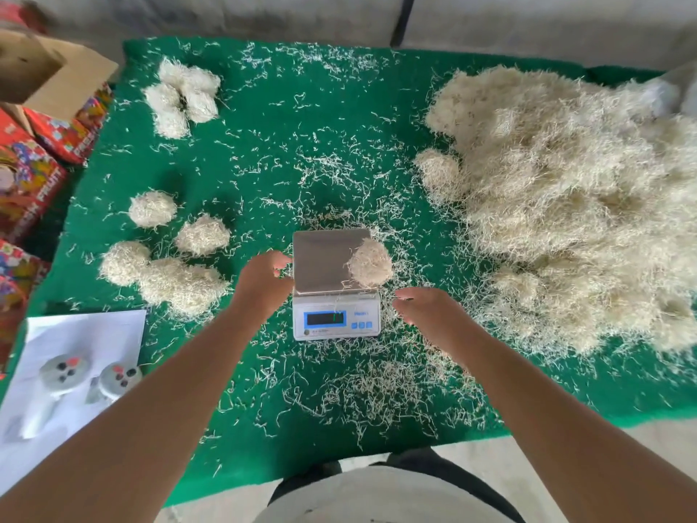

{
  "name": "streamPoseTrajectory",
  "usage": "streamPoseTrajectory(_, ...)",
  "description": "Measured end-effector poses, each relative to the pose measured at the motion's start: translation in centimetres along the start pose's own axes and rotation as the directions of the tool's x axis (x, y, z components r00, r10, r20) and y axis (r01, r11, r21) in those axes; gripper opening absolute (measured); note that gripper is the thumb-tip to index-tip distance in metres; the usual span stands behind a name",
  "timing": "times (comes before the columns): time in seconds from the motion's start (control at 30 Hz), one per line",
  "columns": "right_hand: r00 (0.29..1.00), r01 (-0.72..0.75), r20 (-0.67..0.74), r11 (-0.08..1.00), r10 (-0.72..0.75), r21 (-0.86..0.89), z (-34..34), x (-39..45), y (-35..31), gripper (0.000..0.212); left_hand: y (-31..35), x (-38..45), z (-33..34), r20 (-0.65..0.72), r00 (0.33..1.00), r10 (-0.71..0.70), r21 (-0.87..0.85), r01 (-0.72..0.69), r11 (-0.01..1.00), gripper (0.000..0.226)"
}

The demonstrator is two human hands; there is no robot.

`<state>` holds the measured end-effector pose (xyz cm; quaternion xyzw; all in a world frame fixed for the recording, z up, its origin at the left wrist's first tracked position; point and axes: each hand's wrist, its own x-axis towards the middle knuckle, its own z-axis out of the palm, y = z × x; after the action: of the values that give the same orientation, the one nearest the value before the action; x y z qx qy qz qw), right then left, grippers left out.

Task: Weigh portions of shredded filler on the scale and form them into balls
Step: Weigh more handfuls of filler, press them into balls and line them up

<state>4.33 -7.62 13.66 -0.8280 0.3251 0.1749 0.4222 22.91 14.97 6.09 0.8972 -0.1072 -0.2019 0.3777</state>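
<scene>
On the scale's steel plate [320, 258], toward its right edge, sits a small clump of filler [370, 262]. It lies just beyond the right hand [426, 315], nearer it than the left hand [262, 279] across the plate. Both hands hover with loosely curled fingers, holding nothing.

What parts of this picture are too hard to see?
- Scale display, head view: the number is too blurred to read.
- Big filler pile: cut off by the right edge.
- Right hand fingertips: blurred, so any strands pinched can't be told.
- Red boxes: cut off by the left edge, print blurred.
</scene>
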Motion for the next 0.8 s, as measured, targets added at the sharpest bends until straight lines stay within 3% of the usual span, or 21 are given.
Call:
streamPoseTrajectory(0.33,0.993,-0.092,-0.069,0.994,0.096,0.055,0.7,1.0,2.0,0.055,0.8,-0.8,1.1,-0.009,1.0,0.022,0.022,-0.021,1.0,0.054)
streamPoseTrajectory(0.43,0.988,-0.122,-0.087,0.992,0.125,0.04,0.4,0.7,3.7,0.053,3.1,0.0,2.7,0.017,0.994,0.106,0.017,-0.106,0.994,0.064)
streamPoseTrajectory(0.5,0.985,-0.151,-0.088,0.989,0.149,-0.011,-0.1,0.3,5.4,0.052,5.6,0.4,5.2,0.096,0.973,0.209,0.039,-0.214,0.976,0.072)
streamPoseTrajectory(0.6,0.979,-0.193,-0.067,0.98,0.19,-0.042,-1.1,-0.1,8.4,0.052,9.8,0.6,10.9,0.317,0.889,0.332,0.156,-0.394,0.906,0.092)
streamPoseTrajectory(0.67,0.976,-0.198,-0.099,0.98,0.196,-0.007,-1.6,-0.5,10.6,0.046,12.0,0.7,15.4,0.453,0.827,0.332,0.243,-0.473,0.847,0.106)
streamPoseTrajectory(0.73,0.993,-0.113,-0.058,0.975,0.103,-0.194,-2.2,-1.2,12.8,0.041,13.5,1.0,19.5,0.536,0.794,0.287,0.33,-0.51,0.794,0.121)
streamPoseTrajectory(0.8,0.994,-0.103,0.002,0.938,0.11,-0.331,-2.9,-1.7,14.3,0.044,14.2,1.9,22.9,0.557,0.804,0.211,0.415,-0.489,0.767,0.125)
